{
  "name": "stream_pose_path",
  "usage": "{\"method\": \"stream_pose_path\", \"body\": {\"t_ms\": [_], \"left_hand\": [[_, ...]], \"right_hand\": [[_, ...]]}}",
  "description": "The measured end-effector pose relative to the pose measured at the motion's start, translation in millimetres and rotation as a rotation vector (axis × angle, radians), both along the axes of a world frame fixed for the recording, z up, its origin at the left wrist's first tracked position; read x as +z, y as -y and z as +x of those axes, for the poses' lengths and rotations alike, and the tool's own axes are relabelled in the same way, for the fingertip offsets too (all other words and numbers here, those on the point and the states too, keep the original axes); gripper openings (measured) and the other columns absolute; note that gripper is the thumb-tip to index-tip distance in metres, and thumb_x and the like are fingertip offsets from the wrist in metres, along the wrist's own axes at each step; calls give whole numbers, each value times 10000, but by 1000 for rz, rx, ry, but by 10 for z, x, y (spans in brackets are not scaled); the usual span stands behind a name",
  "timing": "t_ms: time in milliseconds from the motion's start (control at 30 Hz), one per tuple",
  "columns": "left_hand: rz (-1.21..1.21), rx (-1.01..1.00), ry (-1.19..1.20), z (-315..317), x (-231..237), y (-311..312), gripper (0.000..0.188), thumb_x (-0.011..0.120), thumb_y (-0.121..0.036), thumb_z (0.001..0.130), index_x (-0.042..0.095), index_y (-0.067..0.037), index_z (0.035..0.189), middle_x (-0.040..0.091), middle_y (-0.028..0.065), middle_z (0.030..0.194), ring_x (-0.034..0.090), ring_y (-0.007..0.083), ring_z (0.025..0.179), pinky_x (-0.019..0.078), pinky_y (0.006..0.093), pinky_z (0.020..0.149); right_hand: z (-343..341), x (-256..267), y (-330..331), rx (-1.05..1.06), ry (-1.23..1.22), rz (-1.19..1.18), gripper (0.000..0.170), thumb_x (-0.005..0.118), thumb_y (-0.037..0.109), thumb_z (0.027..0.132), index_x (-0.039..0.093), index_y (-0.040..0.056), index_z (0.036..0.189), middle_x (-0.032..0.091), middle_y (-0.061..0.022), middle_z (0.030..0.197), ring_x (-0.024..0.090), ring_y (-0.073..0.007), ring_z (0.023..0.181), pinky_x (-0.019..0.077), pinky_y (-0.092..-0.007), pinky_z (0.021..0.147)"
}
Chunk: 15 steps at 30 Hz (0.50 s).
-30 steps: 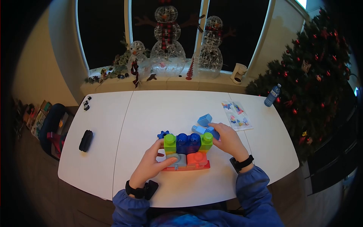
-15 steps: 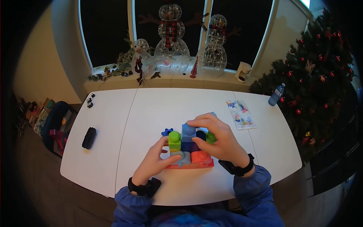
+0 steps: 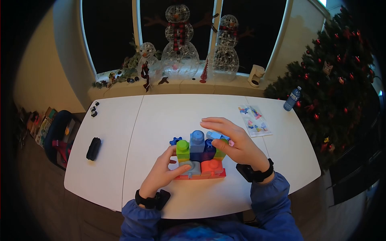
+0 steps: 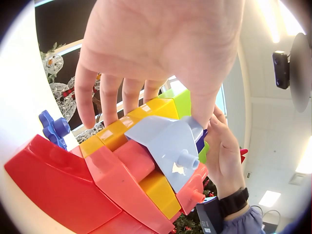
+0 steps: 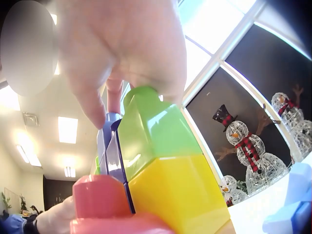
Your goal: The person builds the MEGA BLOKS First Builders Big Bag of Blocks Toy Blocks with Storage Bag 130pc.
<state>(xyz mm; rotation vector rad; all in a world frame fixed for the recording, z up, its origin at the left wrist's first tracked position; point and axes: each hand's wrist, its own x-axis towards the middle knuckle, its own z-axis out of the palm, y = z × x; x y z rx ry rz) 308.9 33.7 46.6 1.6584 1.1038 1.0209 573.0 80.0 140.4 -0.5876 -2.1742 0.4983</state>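
A structure of stacked blocks has a red base point(image 3: 219, 176), grey point(image 3: 194, 168) and coral point(image 3: 212, 167) pieces in front, and green point(image 3: 183, 151) and dark blue point(image 3: 209, 149) blocks above. On the dark blue block's left side stands a light blue block point(image 3: 197, 140). My left hand point(image 3: 161, 173) grips the structure's left side, thumb on the grey piece, fingers behind. Over the right side hovers my right hand point(image 3: 243, 148), fingers extended and holding nothing. Yellow blocks point(image 5: 178, 190) sit under the green one in the right wrist view.
Loose light blue pieces point(image 3: 213, 135) lie behind the structure, a blue gear-shaped piece point(image 3: 175, 141) at its back left. Farther right are a picture sheet point(image 3: 255, 120) and a bottle point(image 3: 292, 99). A black case point(image 3: 93, 149) lies at the left.
My right hand brought a light blue block from behind the structure onto the dark blue block, then let go and rose slightly right. My left hand keeps its grip.
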Motion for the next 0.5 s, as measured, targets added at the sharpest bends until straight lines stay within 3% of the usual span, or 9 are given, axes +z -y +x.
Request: {"method": "stream_pose_path", "body": {"t_ms": [100, 200, 300, 400, 433, 500], "left_hand": [[11, 6, -7, 4, -26, -2, 666, 837, -314, 887, 541, -58, 1426, 689, 107, 1275, 645, 242, 1186, 519, 383, 958], [15, 4, 16, 7, -36, -7, 660, 836, -302, 886, 540, -56, 1422, 690, 108, 1271, 645, 246, 1194, 526, 386, 958], [-10, -27, -36, -12, 6, 7, 704, 802, -231, 918, 466, -62, 1514, 654, 100, 1332, 622, 234, 1241, 531, 391, 1019], [-15, -34, -60, -35, -11, -2, 706, 802, -241, 923, 464, -64, 1516, 649, 101, 1343, 617, 237, 1251, 532, 392, 1021], [-10, -35, -56, -31, -15, -4, 708, 804, -246, 923, 463, -65, 1516, 650, 100, 1341, 617, 237, 1250, 531, 392, 1021], [-4, -39, -49, -28, -22, -6, 711, 806, -256, 924, 463, -66, 1517, 650, 100, 1338, 617, 237, 1247, 530, 391, 1022]], "right_hand": [[130, -112, -145, -156, -188, -160, 353, 672, 75, 972, 675, 66, 1326, 684, -149, 1251, 684, -332, 1130, 529, -407, 967], [475, -384, -479, -298, 119, -58, 296, 680, 44, 922, 694, 43, 1218, 697, -160, 1174, 704, -334, 1049, 551, -392, 923], [753, -855, -757, -350, 315, -249, 279, 686, 18, 858, 703, 24, 1137, 711, -164, 1087, 693, -315, 1022, 547, -378, 922], [675, -840, -625, -437, 384, -488, 343, 696, 5, 792, 705, 34, 1133, 705, -159, 1064, 690, -317, 978, 554, -396, 879], [675, -930, -653, -407, 396, -285, 362, 703, -6, 762, 705, 45, 1121, 691, -151, 1047, 679, -341, 973, 557, -417, 858], [714, -1074, -698, -418, 487, -120, 370, 699, -12, 749, 705, 55, 1113, 679, -149, 1036, 669, -357, 975, 556, -429, 844]]}}
